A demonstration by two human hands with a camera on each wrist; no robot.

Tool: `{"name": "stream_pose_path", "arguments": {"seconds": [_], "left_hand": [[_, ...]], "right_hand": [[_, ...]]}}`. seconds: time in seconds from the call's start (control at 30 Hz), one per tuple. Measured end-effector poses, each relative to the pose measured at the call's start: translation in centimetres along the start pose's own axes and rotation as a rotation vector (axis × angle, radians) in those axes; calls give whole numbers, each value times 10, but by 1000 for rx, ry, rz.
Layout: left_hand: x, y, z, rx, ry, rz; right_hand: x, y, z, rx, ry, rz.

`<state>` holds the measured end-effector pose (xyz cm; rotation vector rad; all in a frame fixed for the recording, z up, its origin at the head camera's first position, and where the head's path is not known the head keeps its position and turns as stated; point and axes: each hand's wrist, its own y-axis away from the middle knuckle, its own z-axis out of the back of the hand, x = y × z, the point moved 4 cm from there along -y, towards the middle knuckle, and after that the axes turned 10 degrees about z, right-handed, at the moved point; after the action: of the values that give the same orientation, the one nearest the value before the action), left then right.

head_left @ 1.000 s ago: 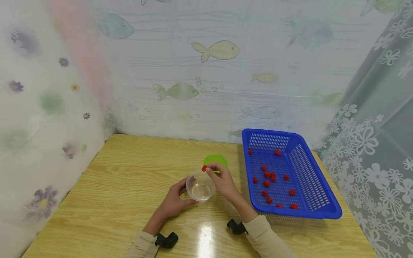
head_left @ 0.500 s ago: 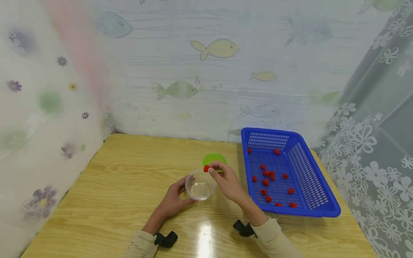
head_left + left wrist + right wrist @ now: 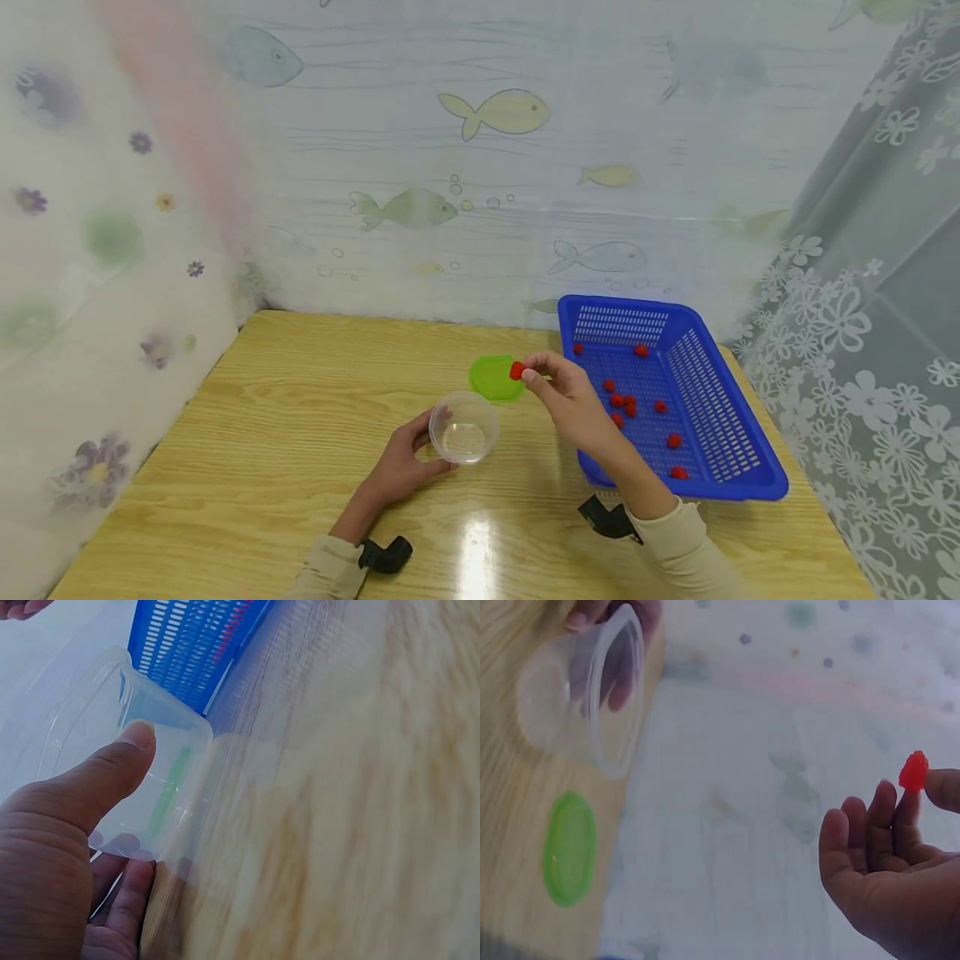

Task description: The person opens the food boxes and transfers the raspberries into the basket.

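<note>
My left hand (image 3: 405, 462) holds a clear round plastic tub (image 3: 463, 454) from its left side, thumb in front and fingers behind. The tub stands upright on the table with nothing seen inside. In the left wrist view the thumb (image 3: 105, 776) presses the tub wall (image 3: 169, 712). My right hand (image 3: 577, 408) pinches a red raspberry (image 3: 517, 371) between thumb and fingertip, up and to the right of the tub. The raspberry (image 3: 913, 771) also shows clearly in the right wrist view, the other fingers loosely curled. A green lid (image 3: 491, 379) lies flat behind the tub.
A blue perforated basket (image 3: 750, 450) with several raspberries stands at the table's right, partly hidden by my right hand and forearm. Curtains with fish and flowers hang behind and beside the wooden table (image 3: 322, 375).
My right hand has moved right and slightly back, away from above the tub's rim to in front of the basket, still pinching the raspberry. The left hand and tub stay put.
</note>
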<state>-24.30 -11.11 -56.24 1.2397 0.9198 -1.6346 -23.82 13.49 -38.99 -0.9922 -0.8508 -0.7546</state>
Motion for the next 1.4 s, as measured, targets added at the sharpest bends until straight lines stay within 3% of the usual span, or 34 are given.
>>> {"name": "stream_pose_path", "arguments": {"seconds": [0.23, 0.63, 1.03, 1.4], "left_hand": [[-3, 1, 0, -5, -1, -3], [-5, 3, 0, -16, 6, -10], [-5, 2, -2, -16, 22, -24], [-3, 0, -2, -17, 13, 2]], "right_hand": [[7, -2, 35, -9, -4, -48], [3, -5, 90, -26, 31, -47], [-21, -9, 142, -24, -64, 10], [-45, -3, 174, -45, -150, 8]]}}
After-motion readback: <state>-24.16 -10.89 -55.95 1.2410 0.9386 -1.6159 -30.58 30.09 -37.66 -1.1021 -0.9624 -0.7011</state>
